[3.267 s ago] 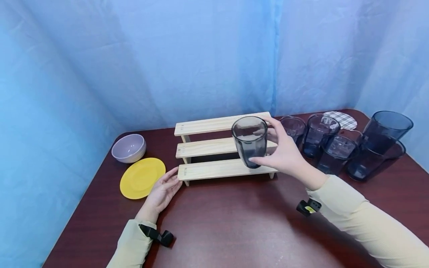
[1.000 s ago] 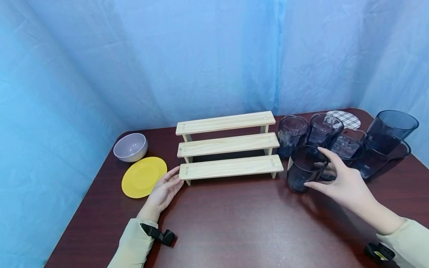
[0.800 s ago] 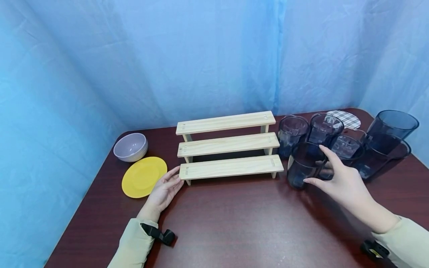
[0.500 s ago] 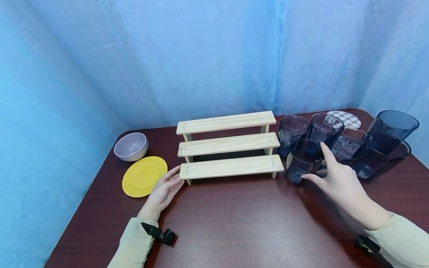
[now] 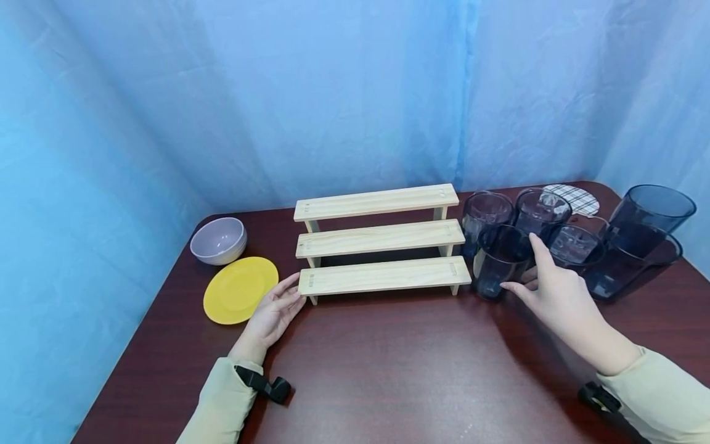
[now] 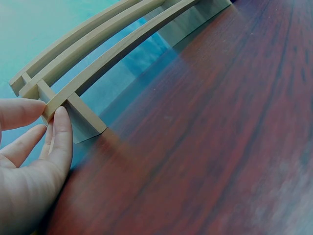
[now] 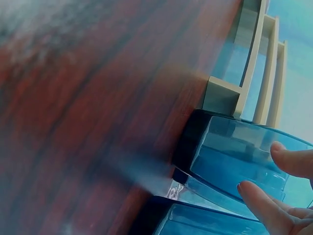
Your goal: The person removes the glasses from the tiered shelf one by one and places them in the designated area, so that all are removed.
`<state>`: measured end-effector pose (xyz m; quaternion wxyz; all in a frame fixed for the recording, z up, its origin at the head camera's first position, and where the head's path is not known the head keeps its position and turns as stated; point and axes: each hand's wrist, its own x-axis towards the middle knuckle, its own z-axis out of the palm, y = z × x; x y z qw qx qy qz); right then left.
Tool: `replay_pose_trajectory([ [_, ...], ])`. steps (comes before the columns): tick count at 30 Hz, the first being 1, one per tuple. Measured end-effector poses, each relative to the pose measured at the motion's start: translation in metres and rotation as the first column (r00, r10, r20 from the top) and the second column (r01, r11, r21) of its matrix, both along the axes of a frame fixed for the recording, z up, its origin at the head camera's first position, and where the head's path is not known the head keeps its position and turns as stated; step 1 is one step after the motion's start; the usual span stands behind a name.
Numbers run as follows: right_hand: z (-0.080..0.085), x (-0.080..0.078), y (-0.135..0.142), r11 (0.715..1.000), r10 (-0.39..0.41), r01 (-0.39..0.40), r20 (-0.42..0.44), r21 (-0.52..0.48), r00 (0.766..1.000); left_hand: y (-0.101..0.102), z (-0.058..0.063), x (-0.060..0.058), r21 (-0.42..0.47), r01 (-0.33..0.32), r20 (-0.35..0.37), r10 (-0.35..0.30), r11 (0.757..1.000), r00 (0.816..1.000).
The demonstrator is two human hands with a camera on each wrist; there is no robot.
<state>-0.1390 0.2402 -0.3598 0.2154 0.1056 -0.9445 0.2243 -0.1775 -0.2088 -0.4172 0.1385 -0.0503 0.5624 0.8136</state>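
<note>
In the head view a three-step wooden rack (image 5: 383,275) stands mid-table. My left hand (image 5: 273,317) pinches the left end of its lowest board; the left wrist view shows thumb and fingers at that board end (image 6: 59,104). Right of the rack, a smoky blue-grey drinking glass (image 5: 495,268) stands upright on the table. My right hand (image 5: 563,302) holds this glass from its right side, thumb on the near wall and index finger by the rim. In the right wrist view, thumb and fingers lie against the tinted glass (image 7: 234,152). Fingers behind the glass are partly hidden.
Several similar tumblers stand close behind and right of the held glass, including a taller one (image 5: 646,209). A checked round mat (image 5: 577,198) lies at the back right. On the left are a lilac bowl (image 5: 219,242) and a yellow plate (image 5: 240,291).
My right hand has brought the glass down from above the lowest board onto the table at right, then shifted it slightly away, back toward the other glasses. My left hand stays at the rack.
</note>
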Motion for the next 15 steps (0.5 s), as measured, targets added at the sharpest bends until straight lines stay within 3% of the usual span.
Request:
replay_pose_trajectory([
  [10, 0.011, 0.005, 0.002, 0.999, -0.035, 0.035, 0.046, -0.005, 0.998, 0.000, 0.000, -0.001, -0.021, -0.006, 0.007, 0.007, 1.000, 1.000],
  [15, 0.024, 0.011, -0.001, 0.997, -0.069, 0.070, -0.045, 0.033, 0.997, 0.000, 0.005, -0.002, -0.138, -0.044, -0.035, 0.040, 0.989, 0.999],
])
